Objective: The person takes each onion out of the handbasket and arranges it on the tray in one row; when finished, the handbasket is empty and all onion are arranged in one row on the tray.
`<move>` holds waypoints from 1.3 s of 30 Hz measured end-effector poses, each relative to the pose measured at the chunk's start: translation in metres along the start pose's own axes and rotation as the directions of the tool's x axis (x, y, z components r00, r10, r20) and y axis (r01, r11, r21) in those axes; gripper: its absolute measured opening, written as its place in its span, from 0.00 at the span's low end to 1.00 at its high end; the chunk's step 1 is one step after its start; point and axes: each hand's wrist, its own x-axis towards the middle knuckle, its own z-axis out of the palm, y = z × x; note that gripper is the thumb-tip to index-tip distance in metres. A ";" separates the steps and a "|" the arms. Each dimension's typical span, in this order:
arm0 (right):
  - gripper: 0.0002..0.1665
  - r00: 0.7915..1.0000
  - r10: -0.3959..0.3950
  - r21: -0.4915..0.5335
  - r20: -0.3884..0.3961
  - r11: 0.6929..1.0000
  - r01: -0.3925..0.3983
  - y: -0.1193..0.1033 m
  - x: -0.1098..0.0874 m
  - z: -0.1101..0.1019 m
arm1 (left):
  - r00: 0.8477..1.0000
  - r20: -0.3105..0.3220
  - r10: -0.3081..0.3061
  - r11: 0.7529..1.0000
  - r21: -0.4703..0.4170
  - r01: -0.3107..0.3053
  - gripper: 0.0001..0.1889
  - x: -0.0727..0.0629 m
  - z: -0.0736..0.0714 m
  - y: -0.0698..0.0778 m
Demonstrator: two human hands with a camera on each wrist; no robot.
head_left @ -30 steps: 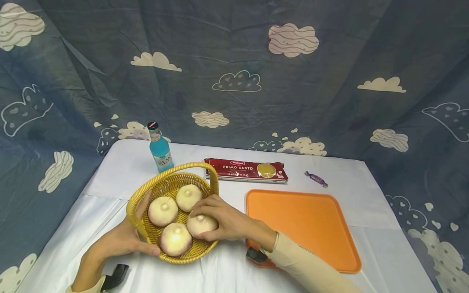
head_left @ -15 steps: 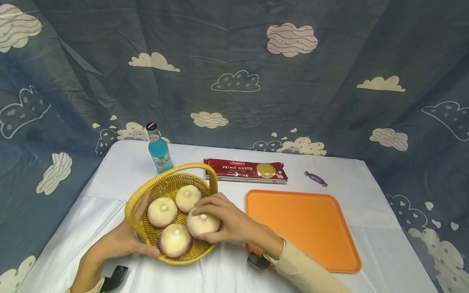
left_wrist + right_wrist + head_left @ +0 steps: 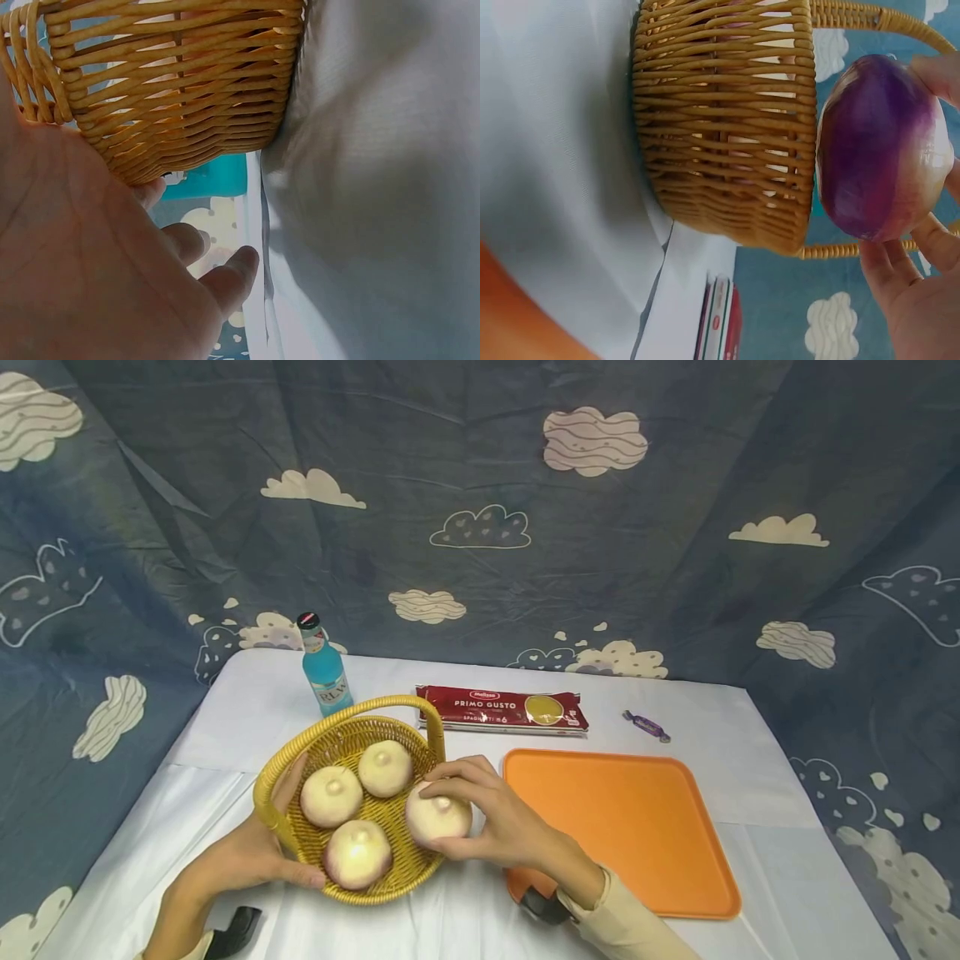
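Note:
A yellow wicker basket point(image 3: 330, 893) with a hoop handle stands at the table's front left, with three pale turnips point(image 3: 357, 854) inside it. My left hand point(image 3: 243, 856) rests against its left side, thumb along the front rim and fingers spread on the outer wall. In the left wrist view two fingertips point(image 3: 244, 262) of it reach past the wicker. My right hand point(image 3: 502, 818) holds another turnip point(image 3: 437, 814) between thumb and fingers at the basket's right rim. In the right wrist view this turnip point(image 3: 877, 150) is purple below, white above, and appears above the rim.
An orange tray point(image 3: 607, 827) lies right of the basket, under my right forearm. Behind stand a blue bottle point(image 3: 326, 672) and a red spaghetti packet point(image 3: 498, 710). A purple wrapped candy point(image 3: 647, 725) lies back right. A dark cloud-patterned cloth point(image 3: 480, 568) hangs behind the table.
My right hand has moved right with the turnip, from among the others inside the basket to its right rim. The left hand and basket have stayed nearly still.

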 end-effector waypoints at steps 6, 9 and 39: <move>0.30 0.998 0.035 0.009 -0.042 0.999 -0.035 0.004 -0.011 -0.005 | 1.000 -0.001 -0.015 1.000 -0.008 0.015 0.81 -0.001 -0.001 -0.002; 0.32 0.997 0.062 0.004 -0.054 0.998 -0.062 0.007 -0.017 -0.009 | 1.000 -0.004 -0.017 1.000 -0.003 0.017 0.81 -0.002 -0.001 -0.001; 0.31 0.969 0.216 -0.111 -0.119 0.967 -0.229 0.046 -0.058 -0.044 | 1.000 0.001 -0.028 1.000 0.014 0.028 0.80 -0.001 0.001 0.002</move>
